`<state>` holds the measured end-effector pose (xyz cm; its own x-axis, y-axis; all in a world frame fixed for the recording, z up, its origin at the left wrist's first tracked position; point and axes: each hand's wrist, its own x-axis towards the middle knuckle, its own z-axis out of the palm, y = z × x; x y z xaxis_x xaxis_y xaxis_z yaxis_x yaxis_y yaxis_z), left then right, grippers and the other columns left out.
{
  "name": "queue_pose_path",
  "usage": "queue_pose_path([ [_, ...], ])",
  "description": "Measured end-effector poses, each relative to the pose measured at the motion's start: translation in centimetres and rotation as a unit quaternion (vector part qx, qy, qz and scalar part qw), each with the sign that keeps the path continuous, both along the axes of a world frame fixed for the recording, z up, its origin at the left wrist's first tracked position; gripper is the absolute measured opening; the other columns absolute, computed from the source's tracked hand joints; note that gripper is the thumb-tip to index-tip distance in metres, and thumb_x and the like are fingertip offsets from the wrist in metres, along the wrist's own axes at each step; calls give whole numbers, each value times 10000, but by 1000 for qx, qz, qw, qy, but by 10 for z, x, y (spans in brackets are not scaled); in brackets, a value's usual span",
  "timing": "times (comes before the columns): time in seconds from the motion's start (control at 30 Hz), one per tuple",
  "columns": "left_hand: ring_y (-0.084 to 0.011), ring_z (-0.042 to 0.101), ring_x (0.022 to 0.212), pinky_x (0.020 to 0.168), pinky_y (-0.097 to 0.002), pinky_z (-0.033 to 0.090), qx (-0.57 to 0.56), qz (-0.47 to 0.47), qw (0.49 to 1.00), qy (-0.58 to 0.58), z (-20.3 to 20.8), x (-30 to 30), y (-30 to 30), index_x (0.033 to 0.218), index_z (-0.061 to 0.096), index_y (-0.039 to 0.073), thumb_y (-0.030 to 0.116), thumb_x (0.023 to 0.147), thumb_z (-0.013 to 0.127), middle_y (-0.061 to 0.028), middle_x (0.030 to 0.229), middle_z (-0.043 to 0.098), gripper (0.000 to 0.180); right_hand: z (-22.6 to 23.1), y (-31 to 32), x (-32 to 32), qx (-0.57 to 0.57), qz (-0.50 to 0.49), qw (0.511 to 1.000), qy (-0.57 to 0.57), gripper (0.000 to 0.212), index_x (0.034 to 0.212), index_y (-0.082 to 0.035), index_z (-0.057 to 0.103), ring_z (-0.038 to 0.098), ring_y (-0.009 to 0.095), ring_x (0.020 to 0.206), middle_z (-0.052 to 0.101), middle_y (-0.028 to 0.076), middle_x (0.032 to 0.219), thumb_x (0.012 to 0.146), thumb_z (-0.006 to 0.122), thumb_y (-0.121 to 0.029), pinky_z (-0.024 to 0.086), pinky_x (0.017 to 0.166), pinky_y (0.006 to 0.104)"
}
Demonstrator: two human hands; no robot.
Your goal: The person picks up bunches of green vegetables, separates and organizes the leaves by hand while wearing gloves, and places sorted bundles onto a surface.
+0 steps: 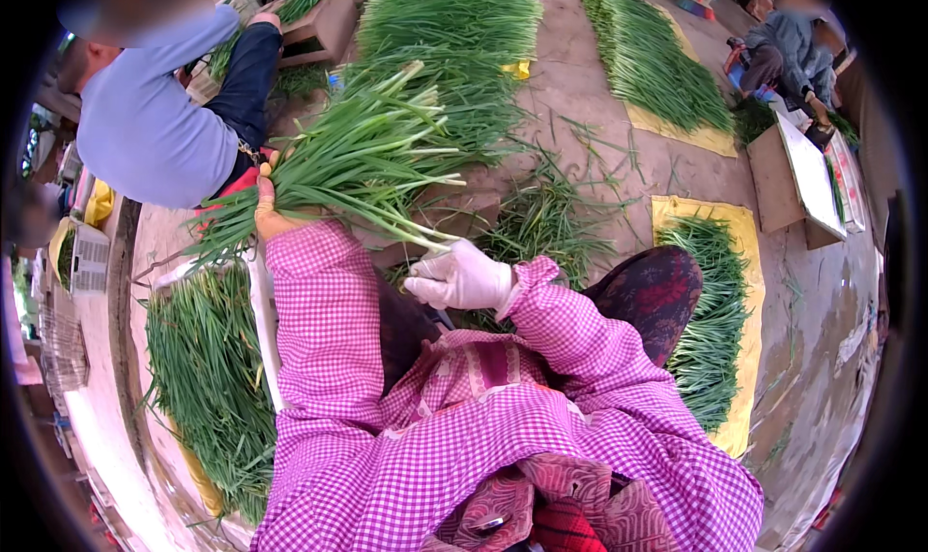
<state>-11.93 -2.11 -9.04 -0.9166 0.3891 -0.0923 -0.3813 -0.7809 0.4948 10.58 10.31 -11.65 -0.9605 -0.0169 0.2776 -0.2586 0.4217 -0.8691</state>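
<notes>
The left grip (272, 214) was closed around green stalks (362, 160); whether the gloved right grip (466, 277) pinched any, I could not tell. Loose holding could scatter them.

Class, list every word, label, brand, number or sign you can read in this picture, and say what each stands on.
None: no text can be read in this picture.
Green bunch in the left hand: no label seen.
White glove on the right hand: no lettering seen.
Pale crate at far left: too small and blurred to tell.
</notes>
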Motion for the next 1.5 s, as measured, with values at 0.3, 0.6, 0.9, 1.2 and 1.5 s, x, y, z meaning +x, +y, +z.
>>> queue_pose_path([
  [0.3, -360, 553, 1071, 908, -609, 439, 30, 63, 998, -6, -16, -21, -10, 1165, 571, 58, 234, 933, 460, -153, 1163, 590, 311, 15, 5, 56, 62, 143, 987, 32, 281, 646, -44, 548, 526, 327, 578, 502, 129, 582, 856, 583, -229, 430, 560, 412],
  [0.6, -341, 487, 1194, 972, -583, 404, 49, 23, 998, -26, -7, -13, -15, 1198, 559, 37, 257, 955, 429, -164, 1262, 542, 353, 4, 76, 40, 307, -104, 925, -196, 724, 1340, -61, 409, 511, 332, 1157, 479, 171, 1329, 774, 660, -437, 414, 965, 396],
  [0.9, -346, 518, 1136, 939, -607, 412, 10, 88, 996, 17, 5, 2, -2, 1100, 561, 61, 217, 944, 449, -124, 1211, 576, 247, 6, 4, -32, -35, -164, 984, 55, 203, 863, -47, 647, 607, 280, 895, 662, 108, 893, 807, 644, -243, 455, 826, 391],
  [1.2, -330, 529, 1073, 908, -571, 437, 35, 50, 998, 6, 6, -6, -22, 1093, 577, 56, 235, 920, 508, -145, 1123, 578, 258, -55, 89, 29, 336, -284, 847, -300, 337, 950, -108, 652, 647, 312, 813, 667, 113, 904, 901, 451, -375, 514, 718, 415],
  [1.5, -328, 537, 1123, 941, -570, 432, 39, -8, 999, 37, -4, -7, -19, 1164, 587, 61, 240, 923, 523, -136, 1206, 583, 307, -5, 75, 1, 34, -338, 940, 27, 273, 1007, -92, 672, 585, 272, 1040, 638, 126, 1114, 825, 622, -290, 441, 923, 364],
])
